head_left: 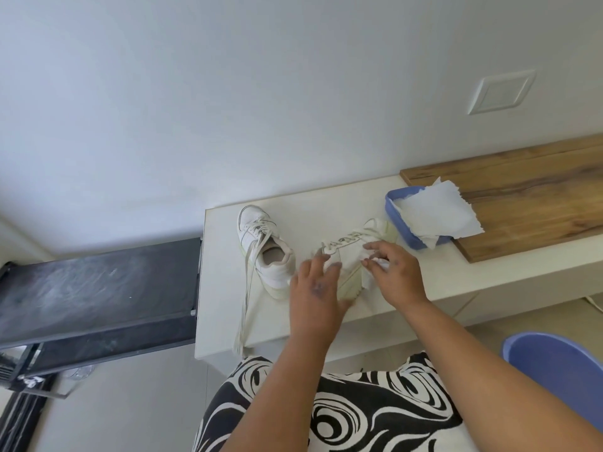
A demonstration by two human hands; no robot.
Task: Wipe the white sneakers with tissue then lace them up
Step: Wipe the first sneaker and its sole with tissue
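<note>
Two white sneakers sit on a white counter. The left sneaker stands alone, its loose laces hanging over the counter's front edge. On the heel end of the right sneaker rests my left hand, fingers spread. My right hand holds a crumpled white tissue against that sneaker's side. Its laces are threaded along the top.
A blue tray with a sheet of paper towel sits behind the right sneaker, partly on a wooden board. A dark appliance stands left of the counter. A blue basin is low at right.
</note>
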